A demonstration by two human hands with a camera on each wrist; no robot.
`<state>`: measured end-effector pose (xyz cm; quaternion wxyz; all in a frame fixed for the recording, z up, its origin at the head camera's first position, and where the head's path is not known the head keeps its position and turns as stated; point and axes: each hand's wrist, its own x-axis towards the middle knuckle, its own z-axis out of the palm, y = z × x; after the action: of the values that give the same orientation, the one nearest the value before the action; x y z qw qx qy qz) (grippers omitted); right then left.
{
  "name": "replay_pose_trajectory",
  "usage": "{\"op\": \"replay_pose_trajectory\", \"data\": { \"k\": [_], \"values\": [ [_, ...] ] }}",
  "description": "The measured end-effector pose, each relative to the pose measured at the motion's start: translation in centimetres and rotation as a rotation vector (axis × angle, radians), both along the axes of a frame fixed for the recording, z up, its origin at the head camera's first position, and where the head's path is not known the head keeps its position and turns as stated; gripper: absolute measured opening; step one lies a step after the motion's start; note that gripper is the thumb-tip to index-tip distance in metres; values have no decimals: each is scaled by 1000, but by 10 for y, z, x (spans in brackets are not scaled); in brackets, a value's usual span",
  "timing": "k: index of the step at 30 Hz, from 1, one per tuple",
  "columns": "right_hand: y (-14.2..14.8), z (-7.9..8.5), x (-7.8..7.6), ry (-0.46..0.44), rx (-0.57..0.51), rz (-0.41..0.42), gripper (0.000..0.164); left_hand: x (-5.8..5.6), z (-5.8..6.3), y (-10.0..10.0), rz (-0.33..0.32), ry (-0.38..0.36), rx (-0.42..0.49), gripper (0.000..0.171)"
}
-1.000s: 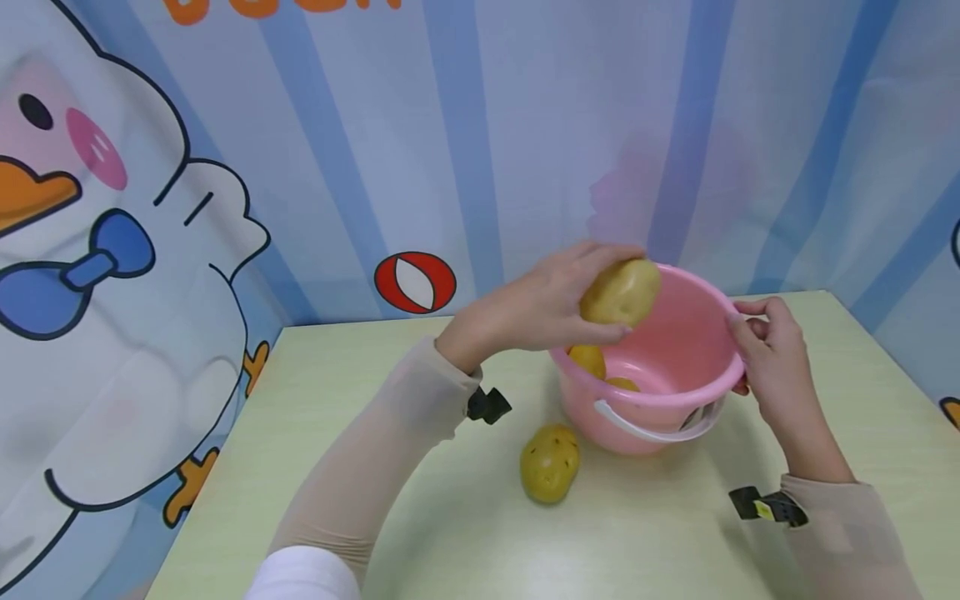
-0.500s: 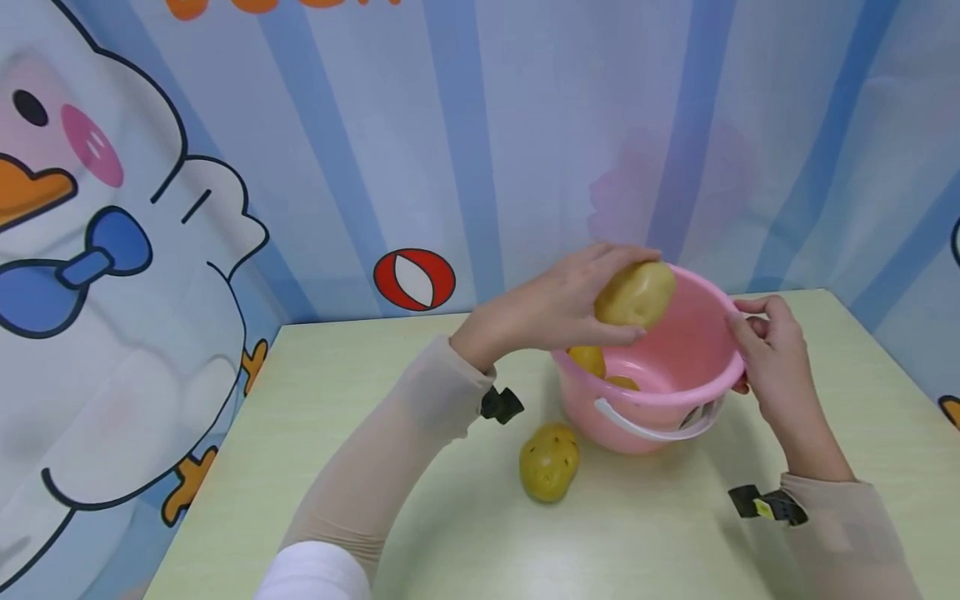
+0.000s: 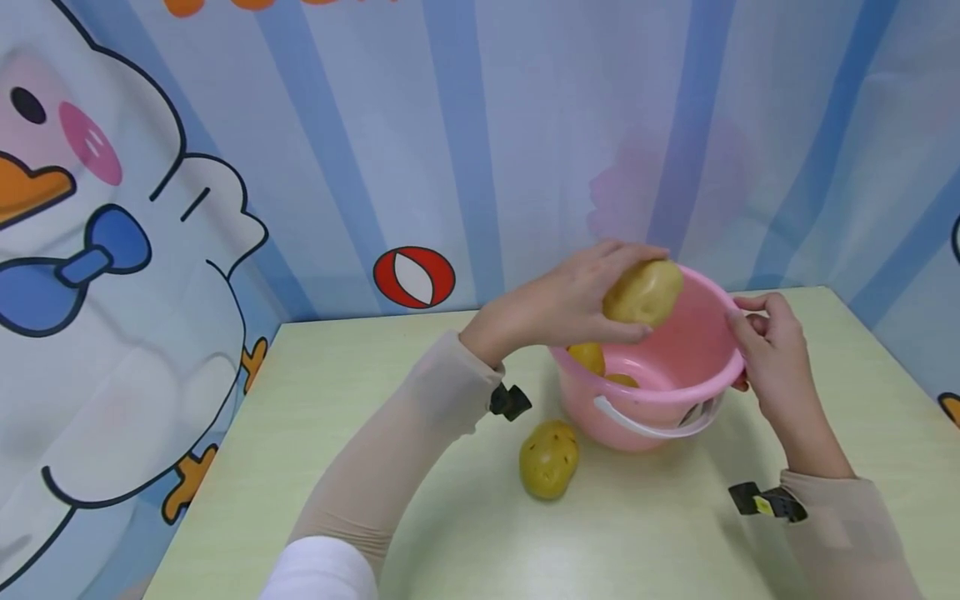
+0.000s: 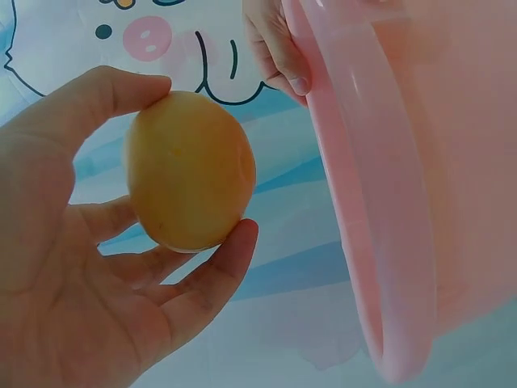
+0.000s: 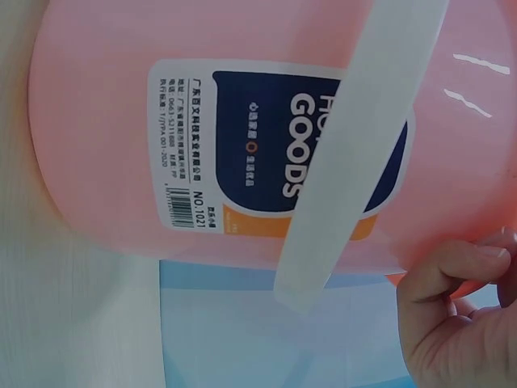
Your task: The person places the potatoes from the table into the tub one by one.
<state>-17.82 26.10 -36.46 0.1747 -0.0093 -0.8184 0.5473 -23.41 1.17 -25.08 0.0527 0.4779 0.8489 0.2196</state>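
Both the left hand (image 3: 573, 296) and the right hand (image 3: 772, 346) are bare. A thin, matte beige fabric sleeve (image 3: 401, 454) covers the left forearm down to a plain hem at the wrist, with fine creases bunching near the elbow, where a smooth white cloth sleeve (image 3: 322, 571) begins. A small, angular black wrist piece (image 3: 510, 402) sits beside that hem. The matching right beige sleeve (image 3: 843, 533) has a similar black wrist piece (image 3: 787, 505), marked by a small yellow patch (image 3: 762, 505).
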Motion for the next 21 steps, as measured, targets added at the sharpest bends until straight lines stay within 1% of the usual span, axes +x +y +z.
{"op": "replay_pose_trajectory", "data": {
  "k": [3, 9, 14, 21],
  "values": [
    [0, 0, 0, 4, -1, 1, 36, -1, -1, 2, -1, -1, -4, 76],
    [-1, -1, 1, 9, 10, 5, 40, -1, -2, 2, 9, -23, -7, 74],
    [0, -1, 0, 9, 9, -2, 41, -2, -2, 0, 5, -40, 2, 67],
    [0, -1, 0, -1, 13, -9, 41, -3, -4, -1, -20, -37, 11, 59]
  ]
}}
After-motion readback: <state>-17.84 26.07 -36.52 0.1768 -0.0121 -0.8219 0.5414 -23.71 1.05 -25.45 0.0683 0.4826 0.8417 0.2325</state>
